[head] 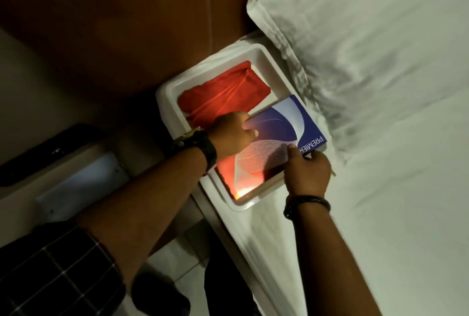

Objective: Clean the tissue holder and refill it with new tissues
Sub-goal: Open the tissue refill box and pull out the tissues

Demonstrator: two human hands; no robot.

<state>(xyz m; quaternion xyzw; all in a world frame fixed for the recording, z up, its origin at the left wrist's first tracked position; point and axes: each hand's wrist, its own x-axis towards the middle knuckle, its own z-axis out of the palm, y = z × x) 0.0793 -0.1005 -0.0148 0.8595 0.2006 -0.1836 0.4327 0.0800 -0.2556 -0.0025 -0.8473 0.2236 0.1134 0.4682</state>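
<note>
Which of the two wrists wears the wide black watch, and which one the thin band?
The left hand, gripping the blue Premier tissue box over the white tray, has the watch. The right hand, at the box's near corner, has the thin band.

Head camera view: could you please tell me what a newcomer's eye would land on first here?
First, the red cloth glowing inside the white tray at the bed's edge, below the brown headboard. Next, the blue tissue pack marked PREMIER, held over the tray's near end by the left hand and right hand. A white pillow fills the upper right.
</note>
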